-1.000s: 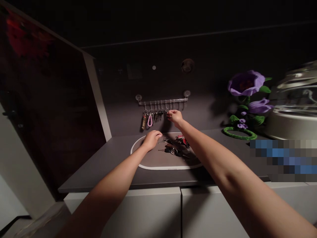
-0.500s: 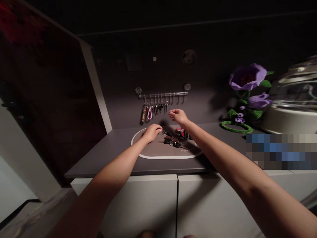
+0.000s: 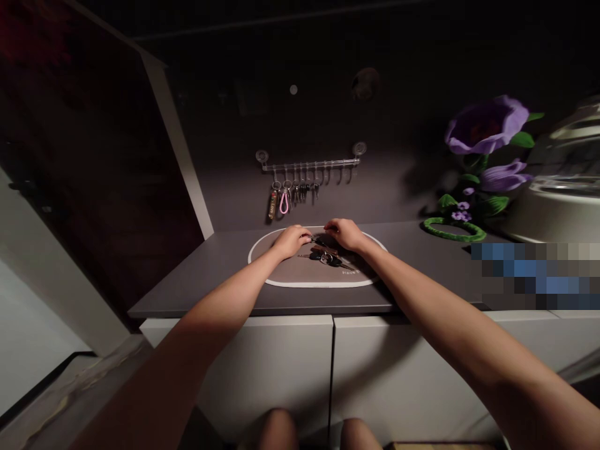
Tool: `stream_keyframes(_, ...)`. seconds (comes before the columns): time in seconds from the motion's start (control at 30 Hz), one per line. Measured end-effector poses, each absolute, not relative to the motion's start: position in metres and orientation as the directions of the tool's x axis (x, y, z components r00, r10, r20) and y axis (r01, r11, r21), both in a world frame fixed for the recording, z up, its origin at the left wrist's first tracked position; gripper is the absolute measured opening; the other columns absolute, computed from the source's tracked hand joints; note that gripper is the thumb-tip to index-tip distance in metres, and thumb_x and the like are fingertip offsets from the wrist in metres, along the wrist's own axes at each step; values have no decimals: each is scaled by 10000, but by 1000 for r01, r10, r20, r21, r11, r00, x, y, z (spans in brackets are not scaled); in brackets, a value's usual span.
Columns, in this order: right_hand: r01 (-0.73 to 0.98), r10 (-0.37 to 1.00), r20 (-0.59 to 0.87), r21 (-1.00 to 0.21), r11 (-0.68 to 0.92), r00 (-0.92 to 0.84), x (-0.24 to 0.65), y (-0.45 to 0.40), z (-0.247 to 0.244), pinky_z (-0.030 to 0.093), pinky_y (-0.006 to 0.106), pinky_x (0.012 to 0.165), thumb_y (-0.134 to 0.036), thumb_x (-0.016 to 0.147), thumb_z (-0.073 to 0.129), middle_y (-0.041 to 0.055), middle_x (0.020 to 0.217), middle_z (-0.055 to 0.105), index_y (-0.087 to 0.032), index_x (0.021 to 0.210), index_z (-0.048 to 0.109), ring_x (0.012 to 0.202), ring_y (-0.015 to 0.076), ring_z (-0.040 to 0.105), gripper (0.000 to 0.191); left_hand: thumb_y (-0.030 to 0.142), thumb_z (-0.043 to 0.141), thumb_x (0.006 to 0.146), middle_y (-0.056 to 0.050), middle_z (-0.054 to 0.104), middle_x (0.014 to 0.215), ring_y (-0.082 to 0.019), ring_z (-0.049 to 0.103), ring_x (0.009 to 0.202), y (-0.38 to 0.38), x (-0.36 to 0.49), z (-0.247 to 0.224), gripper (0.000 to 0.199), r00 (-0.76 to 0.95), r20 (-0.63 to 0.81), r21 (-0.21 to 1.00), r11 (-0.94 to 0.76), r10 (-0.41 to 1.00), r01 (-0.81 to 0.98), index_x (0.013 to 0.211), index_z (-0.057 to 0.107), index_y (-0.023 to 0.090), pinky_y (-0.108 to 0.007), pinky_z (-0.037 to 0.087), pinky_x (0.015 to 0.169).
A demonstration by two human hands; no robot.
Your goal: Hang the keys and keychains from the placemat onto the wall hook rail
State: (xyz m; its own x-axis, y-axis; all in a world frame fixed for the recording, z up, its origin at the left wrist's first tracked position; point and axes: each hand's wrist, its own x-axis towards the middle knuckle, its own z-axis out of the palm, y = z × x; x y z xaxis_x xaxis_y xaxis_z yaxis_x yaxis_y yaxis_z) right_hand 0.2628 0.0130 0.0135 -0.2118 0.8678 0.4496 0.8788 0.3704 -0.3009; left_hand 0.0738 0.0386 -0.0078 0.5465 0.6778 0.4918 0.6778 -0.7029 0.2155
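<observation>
On the oval brown mat (image 3: pixel 300 275) with a white rim lies a bunch of keys (image 3: pixel 327 257) with a metal ring. My left hand (image 3: pixel 294 239) is closed at the mat's back left, its fingertips on a small set of keys (image 3: pixel 315 239). Just right of it, my right hand (image 3: pixel 343 233) is low over the back of the mat, its fingers curled; what they hold, if anything, is hidden. Above, a clear hook rail (image 3: pixel 312 165) on the wall carries several keys, a pink loop (image 3: pixel 284 202) and a brown tag (image 3: pixel 272 205) at its left.
Purple felt flowers (image 3: pixel 487 128) with a green ring base (image 3: pixel 454 230) stand on the dark counter (image 3: pixel 197 269) at the right, beside a large pale vessel (image 3: pixel 553 215). White cabinet doors (image 3: pixel 267 369) are below. A dark door is at the left.
My right hand has come down from below the rail to the mat, covering the red item there. My left hand has shifted slightly right. The view has tilted down a little.
</observation>
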Motion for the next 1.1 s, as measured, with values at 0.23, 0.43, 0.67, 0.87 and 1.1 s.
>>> stream_keyframes(0.23,893,869,424,-244,379,-254,263,15,7,396,230,748,-187,777,518,73,925,683,-196,906,682,870,183,606,208,259,534,786,-61,629,881,-176,550,845,38,75,-8,218,547,469,180,-682,693,709,944,672,200,-267,405,780)
stream_keyframes(0.43,913,892,369,-207,351,-259,260,14,5,392,240,719,-205,773,514,81,919,684,-210,898,688,863,200,606,215,278,534,789,-68,631,858,-192,553,830,40,77,-9,222,579,484,120,-706,656,698,946,675,209,-280,402,756)
stream_keyframes(0.67,913,890,373,-201,355,-263,258,15,5,384,227,717,-204,767,516,69,920,688,-218,885,695,859,184,605,215,291,507,808,-66,639,857,-185,554,835,40,79,-9,220,596,466,70,-699,654,712,917,688,230,-270,393,759)
stream_keyframes(0.87,912,884,380,-189,363,-273,257,18,5,387,241,720,-208,760,532,84,920,686,-202,874,701,861,202,605,204,289,458,834,-75,629,843,-183,555,819,35,80,-7,249,594,472,28,-685,652,728,856,693,209,-266,389,729)
stream_keyframes(1.1,924,888,353,-128,359,-296,258,15,9,385,211,711,-215,778,509,74,934,685,-191,929,689,870,176,606,236,294,411,851,-63,610,866,-175,554,832,39,78,-9,276,559,498,61,-671,662,739,879,668,198,-268,400,740)
